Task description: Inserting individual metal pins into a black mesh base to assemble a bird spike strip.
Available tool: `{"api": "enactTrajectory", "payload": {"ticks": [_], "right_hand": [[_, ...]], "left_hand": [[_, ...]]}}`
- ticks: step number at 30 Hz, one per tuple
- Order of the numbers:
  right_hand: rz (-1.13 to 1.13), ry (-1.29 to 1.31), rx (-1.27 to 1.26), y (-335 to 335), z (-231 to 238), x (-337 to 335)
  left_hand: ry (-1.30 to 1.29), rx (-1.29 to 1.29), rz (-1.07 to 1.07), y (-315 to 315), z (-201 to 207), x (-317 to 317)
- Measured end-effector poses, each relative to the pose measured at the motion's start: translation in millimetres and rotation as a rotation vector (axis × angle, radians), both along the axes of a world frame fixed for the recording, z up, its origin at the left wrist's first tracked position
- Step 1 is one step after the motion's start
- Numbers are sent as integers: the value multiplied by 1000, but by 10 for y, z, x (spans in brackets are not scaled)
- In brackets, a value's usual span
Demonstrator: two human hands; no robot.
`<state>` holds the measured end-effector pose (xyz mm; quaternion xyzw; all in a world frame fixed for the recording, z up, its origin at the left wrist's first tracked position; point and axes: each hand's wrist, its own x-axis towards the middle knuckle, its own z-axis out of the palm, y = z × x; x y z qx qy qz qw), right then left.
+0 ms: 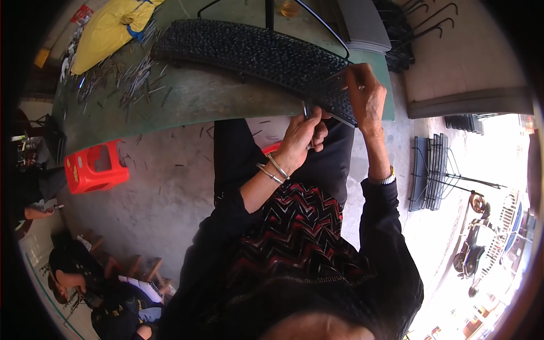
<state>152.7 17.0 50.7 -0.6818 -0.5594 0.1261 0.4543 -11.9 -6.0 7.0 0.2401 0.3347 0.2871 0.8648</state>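
Observation:
A long black panel (pixel 238 48) with a rough, perforated surface lies across the front of the green table (pixel 192 99), its near right end by my hands. My left hand (pixel 303 136), with two bangles at the wrist, is closed around a slim silvery metal tool (pixel 306 109) just below the panel's near edge. The tool's exact kind is hidden by my fingers. My right hand (pixel 367 99) is bent over the panel's right end, fingers pinched together. What they hold, if anything, is too small to make out.
Loose metal strips (pixel 139 82) and a yellow sack (pixel 110 31) are on the table's left. Grey sheets (pixel 365 25) are stacked at the back right. A red stool (pixel 97 167) stands left; black racks (pixel 429 173) stand right. Other people are at the lower left.

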Motion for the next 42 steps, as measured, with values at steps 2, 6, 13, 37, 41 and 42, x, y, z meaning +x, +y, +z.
{"api": "enactTrajectory", "payload": {"ticks": [2,6,13,37,41,42], "right_hand": [[-76,-121,148,105,-130,14],[-82,-250,201,192,-235,16],[13,-207,107,231,-152,15],[53,-480,61,152,-296,-60],[-56,-541,36,97,-318,-67],[-56,-541,36,74,-312,-82]], "left_hand": [[27,2,-48,-28,118,20],[29,-20,-46,-33,149,31],[-63,-31,-59,-17,30,-29],[-86,-39,8,-19,52,-27],[-109,-10,-2,-19,39,-34],[-109,-10,-2,-21,39,-41]]}}
